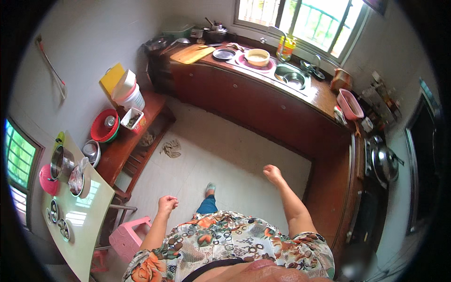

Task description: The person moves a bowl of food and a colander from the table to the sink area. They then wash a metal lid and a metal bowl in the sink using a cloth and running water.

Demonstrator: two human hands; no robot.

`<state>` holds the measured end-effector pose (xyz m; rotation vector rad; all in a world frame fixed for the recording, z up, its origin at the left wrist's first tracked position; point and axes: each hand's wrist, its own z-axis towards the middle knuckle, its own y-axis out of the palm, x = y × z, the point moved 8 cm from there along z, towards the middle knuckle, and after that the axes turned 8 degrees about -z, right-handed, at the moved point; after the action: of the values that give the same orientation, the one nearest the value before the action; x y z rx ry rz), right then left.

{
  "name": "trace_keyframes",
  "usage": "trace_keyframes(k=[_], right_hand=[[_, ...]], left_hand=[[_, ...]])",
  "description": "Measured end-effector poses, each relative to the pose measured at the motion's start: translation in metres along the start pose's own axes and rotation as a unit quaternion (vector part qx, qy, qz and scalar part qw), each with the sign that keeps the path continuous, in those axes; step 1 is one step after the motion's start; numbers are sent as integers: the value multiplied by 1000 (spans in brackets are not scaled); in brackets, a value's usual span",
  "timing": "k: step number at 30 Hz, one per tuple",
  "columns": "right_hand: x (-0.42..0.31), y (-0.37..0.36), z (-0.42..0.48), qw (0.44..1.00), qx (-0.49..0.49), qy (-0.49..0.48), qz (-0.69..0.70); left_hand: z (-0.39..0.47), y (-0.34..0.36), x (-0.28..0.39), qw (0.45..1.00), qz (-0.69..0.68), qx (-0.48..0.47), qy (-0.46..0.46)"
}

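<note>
My left hand (167, 205) hangs in the air over the floor, above the pink plastic stool (131, 237), its fingers curled with nothing visible in them. To the right, my right hand (272, 173) is raised over the pale floor, its fingers also curled and no object showing. Neither hand touches anything. Ahead of me, a cream basin (257, 57) stands in a pink basin at the steel sink (291, 77). Beside it on the counter lie a dark round plate (224, 54) and a wooden cutting board (192, 53).
A glass-topped table (88, 225) with a steel pot (62, 164) and several bowls stands at the left, near a wooden shelf (155, 104) bearing a red basket (102, 123). A cloth (171, 148) lies on the floor. A lidded wok (385, 164) sits on the right counter.
</note>
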<state>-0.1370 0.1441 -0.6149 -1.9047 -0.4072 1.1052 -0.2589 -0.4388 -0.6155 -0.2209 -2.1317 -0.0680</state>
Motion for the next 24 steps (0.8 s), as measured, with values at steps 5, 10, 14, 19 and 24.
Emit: trace_keyframes(k=[5,10,14,19,24], right_hand=[[-160,44,119,979,-178,-100,12],[-166,3,221,978,-201,-41,41],[-111,-58,280,959,-174,92,205],[-59,-150,379,933,-92,159,311],[-62,-230,555,888,1,112,445]], left_hand=[[120,-20,82,993,-74,72,54],[251,42,203,992,-87,16,93],[341,146,296,991,-56,-74,98],[418,302,367,979,-54,-181,82],[462,394,421,977,38,-196,76]])
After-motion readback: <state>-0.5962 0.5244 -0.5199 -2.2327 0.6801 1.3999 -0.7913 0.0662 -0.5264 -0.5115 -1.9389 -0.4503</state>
